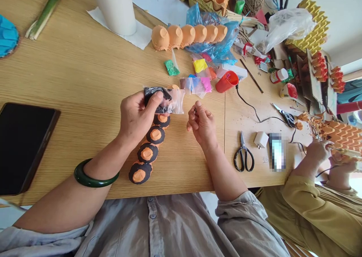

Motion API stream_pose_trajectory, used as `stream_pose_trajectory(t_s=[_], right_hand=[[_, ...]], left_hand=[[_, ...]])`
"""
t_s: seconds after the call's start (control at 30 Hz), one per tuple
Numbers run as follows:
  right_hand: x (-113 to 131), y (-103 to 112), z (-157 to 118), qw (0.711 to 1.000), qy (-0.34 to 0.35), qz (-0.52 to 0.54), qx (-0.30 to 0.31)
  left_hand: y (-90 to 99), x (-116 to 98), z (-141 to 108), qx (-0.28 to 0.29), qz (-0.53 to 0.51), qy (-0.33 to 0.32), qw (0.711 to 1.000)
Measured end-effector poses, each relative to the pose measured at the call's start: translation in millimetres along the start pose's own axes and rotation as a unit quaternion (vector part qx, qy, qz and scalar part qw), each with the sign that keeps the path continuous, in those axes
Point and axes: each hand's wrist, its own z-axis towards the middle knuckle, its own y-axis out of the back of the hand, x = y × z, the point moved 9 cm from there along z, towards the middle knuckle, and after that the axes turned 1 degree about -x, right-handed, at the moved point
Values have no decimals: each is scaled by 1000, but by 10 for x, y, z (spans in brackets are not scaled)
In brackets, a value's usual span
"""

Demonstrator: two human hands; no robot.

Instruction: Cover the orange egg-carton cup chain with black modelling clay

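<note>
My left hand, with a green bangle at the wrist, is closed on a clear plastic bag that has black clay inside. Beneath it runs an orange egg-carton strip whose bumps carry black rings around orange centres; its far end is partly hidden by the bag. Just right of the bag, my right hand is raised with thumb and forefinger pinched together. A tiny dark bit seems to show at the fingertips, too small to name.
A second orange strip lies on blue plastic. Bags of coloured clay, including a yellow one, and a red cup sit behind my hands. Scissors lie right. A black tablet is left. Another person's hands work far right.
</note>
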Motion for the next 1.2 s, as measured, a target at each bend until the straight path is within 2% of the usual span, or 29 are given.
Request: stream_pose_trajectory(t_s=[0.17,0.27,0.6,0.87,0.97,1.1,1.2], right_hand=[[-73,-72,-27,998,-31,3,54],[-78,-81,-10,997,-27,11,74],[87,0,-25,1000,5,27,0],[0,-44,-12,999,-44,2,17],[9,-64,15,999,-29,-7,33],[-12,-184,-21,995,-28,-25,89],[27,-255,-77,990,14,-82,110]], left_hand=[[-23,-10,-13,24,25,-2,999],[-27,-5,-24,36,44,1,998],[-29,43,-24,41,64,1,997],[-47,65,-35,55,84,2,995],[-68,59,-44,65,85,3,994],[-87,14,-51,76,91,-10,993],[-137,-55,-61,101,109,-32,988]])
